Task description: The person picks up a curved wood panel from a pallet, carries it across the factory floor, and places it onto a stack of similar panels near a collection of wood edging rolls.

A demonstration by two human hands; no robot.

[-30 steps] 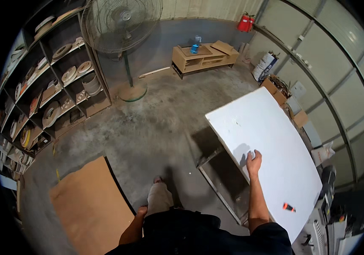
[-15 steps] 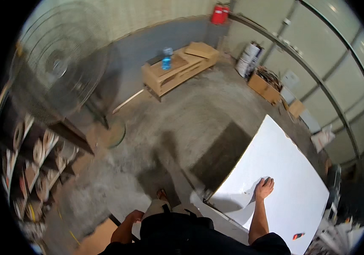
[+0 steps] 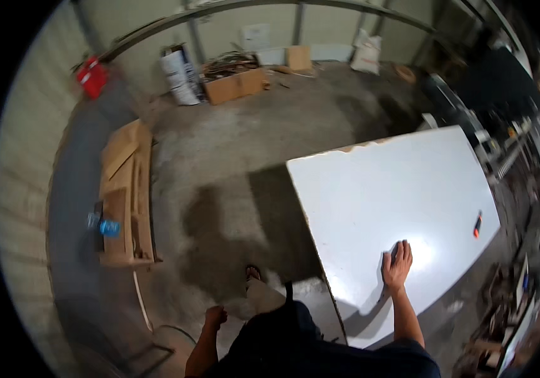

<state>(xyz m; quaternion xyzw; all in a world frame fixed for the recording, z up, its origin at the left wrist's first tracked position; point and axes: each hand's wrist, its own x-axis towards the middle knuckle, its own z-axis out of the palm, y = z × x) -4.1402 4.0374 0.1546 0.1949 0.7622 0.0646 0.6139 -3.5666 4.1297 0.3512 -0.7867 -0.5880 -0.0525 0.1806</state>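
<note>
My right hand [image 3: 397, 267] rests palm down on a white tabletop [image 3: 370, 195], its fingers stretched out and nothing in its grasp. At my left side, my left hand [image 3: 216, 316] hangs in the air over the floor with curled fingers; no object shows in it. A small orange-and-black hand tool [image 3: 477, 225] lies on the white surface, to the right of my right hand and apart from it. The tabletop's far edge looks rough and chipped.
A low wooden cabinet [image 3: 125, 195] bearing a blue bottle [image 3: 110, 228] stands left. Along the far wall are red fire extinguishers [image 3: 91, 78], a white sack [image 3: 181, 77], and a cardboard box [image 3: 237, 86] of scraps. Dark machinery [image 3: 459, 110] and clutter line the right.
My view has swung to the right, so the cabinet now appears farther left and the fan is out of sight. My right hand stays on the white tabletop; my left hangs at my side.
</note>
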